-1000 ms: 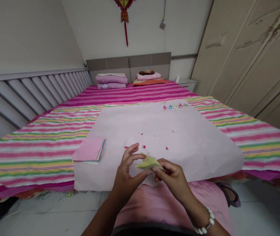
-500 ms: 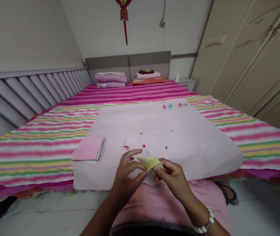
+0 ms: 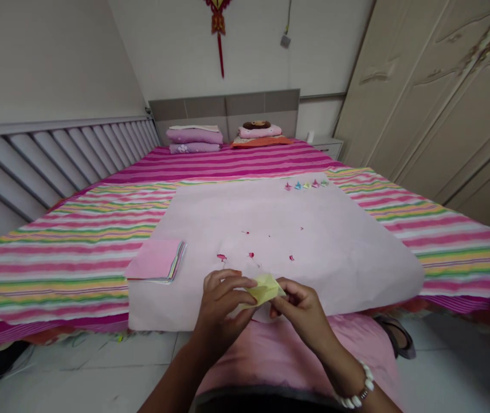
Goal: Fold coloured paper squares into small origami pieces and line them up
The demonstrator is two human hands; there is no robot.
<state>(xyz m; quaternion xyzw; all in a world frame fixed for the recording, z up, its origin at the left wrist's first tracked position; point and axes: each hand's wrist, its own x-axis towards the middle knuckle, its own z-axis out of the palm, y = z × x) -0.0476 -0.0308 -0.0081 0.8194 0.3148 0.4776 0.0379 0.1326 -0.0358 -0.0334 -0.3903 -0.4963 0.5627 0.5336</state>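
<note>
The bedroom lay in dim light, with a grey headboard [image 3: 204, 109] on the far wall, a wardrobe [image 3: 425, 103] on the right and a railing [image 3: 68, 152] on the left. Through the head camera I looked down on a striped bed [image 3: 245, 165] with a big pale sheet [image 3: 227, 218] spread over its near part.

Above the sheet's near edge, the yellow paper [image 3: 266, 288] was held up between the two hands. The right hand [image 3: 298, 304] pinched its right corner between thumb and finger. The left hand [image 3: 227, 301] had its fingers bent onto the left end, touching it; the thumb was partly hidden below, so I could not tell how firmly it gripped.

As I judged it, the paper was partway along: folds had already given it a pointed shape, but its layers stood loose and open. Five small folded pieces [image 3: 298, 186], pink, blue, yellow, pink and green, stood in a row at the far right of the sheet and looked done. A stack of paper [image 3: 153, 259], pink on top, lay flat at the left, unfolded.

Between hands and row were a few red flecks [image 3: 221, 257]; I could not tell scraps from tears. The left fingers blocked part of my view of the paper. Pink cloth [image 3: 296, 361] lay below the hands, and a bead bracelet [image 3: 364, 390] circled the right wrist.
</note>
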